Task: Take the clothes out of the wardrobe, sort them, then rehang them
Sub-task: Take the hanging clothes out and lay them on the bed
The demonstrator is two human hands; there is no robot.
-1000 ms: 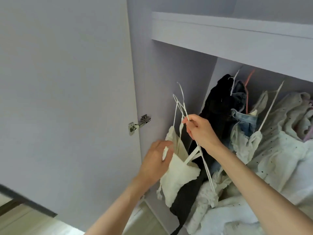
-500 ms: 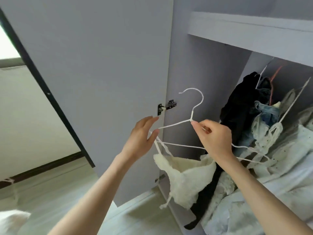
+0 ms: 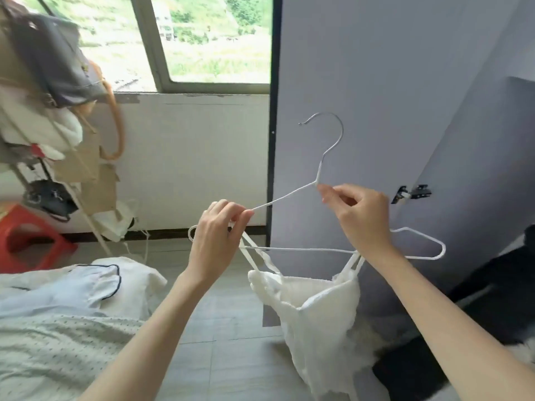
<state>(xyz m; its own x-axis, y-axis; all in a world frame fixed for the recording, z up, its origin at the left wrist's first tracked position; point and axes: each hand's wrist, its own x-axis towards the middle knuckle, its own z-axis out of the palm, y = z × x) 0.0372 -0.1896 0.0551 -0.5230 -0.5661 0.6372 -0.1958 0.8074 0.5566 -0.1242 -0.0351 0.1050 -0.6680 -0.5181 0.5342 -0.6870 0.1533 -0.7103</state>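
I see a cream strappy top [image 3: 321,319] dangling by its thin straps from a white wire hanger [image 3: 301,249], hook upright above my grip, body sagging below and between both holds.

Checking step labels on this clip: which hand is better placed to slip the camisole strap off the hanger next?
Probably the left hand: it pinches the hanger arm beside the camisole strap, while the right hand steadies the neck.

We face a bright window [image 3: 202,39] over a white wall [image 3: 197,157], grey floor [image 3: 231,357] below (a red stool [image 3: 31,235] left).
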